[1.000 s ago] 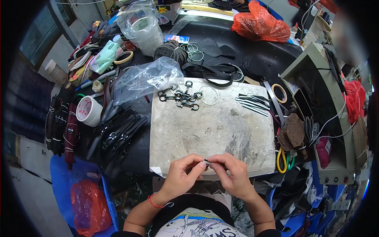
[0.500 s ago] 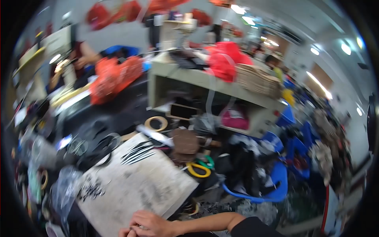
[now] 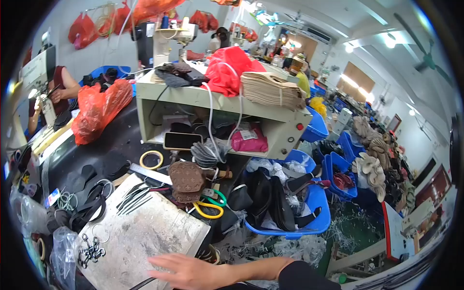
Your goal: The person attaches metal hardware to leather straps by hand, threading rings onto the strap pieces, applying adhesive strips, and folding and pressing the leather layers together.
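Observation:
My right hand (image 3: 191, 271) reaches in from the lower right, its fingers stretched out flat over the front of a worn, pale board (image 3: 159, 227). Just below its fingertips a thin dark strip (image 3: 141, 283) shows at the bottom edge; whether they touch it I cannot tell. Several narrow black strips (image 3: 134, 198) lie at the board's far end. A cluster of small dark metal hooks (image 3: 91, 251) sits near its left edge. Beyond the board are scissors with a yellow and a green handle (image 3: 209, 210) and a stack of brown patterned pieces (image 3: 186, 179). My left hand is out of sight.
A blue basket (image 3: 290, 235) of black pieces stands right of the board. Behind is a sewing machine table (image 3: 220, 100) carrying a red bag (image 3: 232, 67) and stacked tan sheets (image 3: 273, 89). A roll of tape (image 3: 151, 159) lies beyond the board. Another person (image 3: 67, 87) sits at far left.
The view has turned right and become sharper. My right hand, earlier closed with fingers meeting other fingertips at the bottom edge, has stretched out its fingers. Those other fingertips have left view.

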The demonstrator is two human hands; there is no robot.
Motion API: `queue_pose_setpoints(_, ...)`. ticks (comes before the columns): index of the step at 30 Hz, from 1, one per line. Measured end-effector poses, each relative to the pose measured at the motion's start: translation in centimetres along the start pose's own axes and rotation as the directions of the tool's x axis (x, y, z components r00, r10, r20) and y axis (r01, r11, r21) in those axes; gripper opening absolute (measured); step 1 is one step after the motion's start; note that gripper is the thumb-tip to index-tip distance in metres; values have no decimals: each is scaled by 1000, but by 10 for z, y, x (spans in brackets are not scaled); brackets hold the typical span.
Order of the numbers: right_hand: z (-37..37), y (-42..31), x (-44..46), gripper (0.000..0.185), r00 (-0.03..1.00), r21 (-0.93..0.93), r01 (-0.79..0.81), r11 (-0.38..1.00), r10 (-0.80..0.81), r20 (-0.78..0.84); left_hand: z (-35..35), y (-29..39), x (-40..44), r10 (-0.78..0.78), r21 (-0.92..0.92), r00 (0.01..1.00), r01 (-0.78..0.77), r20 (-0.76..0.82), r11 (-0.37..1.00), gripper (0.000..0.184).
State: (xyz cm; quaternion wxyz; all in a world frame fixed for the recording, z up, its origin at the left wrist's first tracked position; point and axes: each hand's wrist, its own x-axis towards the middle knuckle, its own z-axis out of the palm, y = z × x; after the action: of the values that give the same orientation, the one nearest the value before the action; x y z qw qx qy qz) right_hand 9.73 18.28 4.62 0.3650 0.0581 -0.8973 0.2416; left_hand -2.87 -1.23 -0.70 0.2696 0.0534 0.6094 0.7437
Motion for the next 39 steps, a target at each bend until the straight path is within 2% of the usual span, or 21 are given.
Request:
queue_pose_setpoints(1, 16, 1, 9, 36, 988, 49, -53, 997, 46, 144, 1, -6, -9, 89, 86, 996, -89, -1, 992, 16)
queue_pose_setpoints(3, 55, 6, 15, 30, 891, 101, -146, 984, 87, 445, -9, -10, -9, -99, -64, 994, 102, 55, 993, 23)
queue_pose_setpoints(5, 72, 16, 8, 29, 976, 82, -90, 993, 71, 205, -1, -7, -15, 3, -55, 993, -9, -114, 998, 20)
queue_pose_setpoints(7, 61, 20, 15, 26, 953, 85, -163, 983, 134, 272, 8, 16, -24, 29, -96, 983, -47, -179, 994, 31)
queue_pose_setpoints(9, 55, 13, 20, 29, 939, 79, -182, 980, 149, 311, -2, 9, -23, -13, -45, 994, 8, -110, 999, 44)
queue_pose_setpoints(13, 54, -1, 31, 35, 954, 63, -74, 995, 53, 296, 1, 7, -20, 47, -7, 999, -48, -10, 999, 40)
queue_pose_setpoints(16, 53, -11, 40, 32, 957, 18, -39, 999, 32, 289, 5, 0, -17, 159, 162, 983, -143, -89, 976, 37)
queue_pose_setpoints(21, 64, -15, 43, 25, 951, -27, 64, 998, -52, 304, 17, 3, -18, 435, 558, 887, -285, -154, 779, 33)
queue_pose_setpoints(25, 75, -16, 45, 21, 918, -105, 106, 989, -57, 392, 14, -3, -17, 569, 709, 822, -394, -13, 585, 34)
queue_pose_setpoints(28, 73, -14, 49, 22, 923, -180, 55, 982, 19, 385, 12, 0, -19, 487, 619, 872, -361, -41, 698, 31)
queue_pose_setpoints(31, 59, -7, 60, 21, 890, -145, 32, 989, 38, 455, 8, 8, -25, 314, 542, 949, -254, -18, 801, 33)
queue_pose_setpoints(32, 55, -3, 61, 20, 866, -67, 6, 998, 28, 500, 8, 5, -26, 325, 540, 945, -259, -29, 801, 35)
queue_pose_setpoints(35, 57, 6, 56, 18, 865, 121, -68, 990, -2, 502, 8, -2, -26, 334, 529, 941, -257, -52, 809, 41)
queue_pose_setpoints(39, 57, 7, 58, 16, 841, 162, -128, 978, 21, 540, 8, 7, -29, 259, 517, 965, -205, -33, 831, 45)
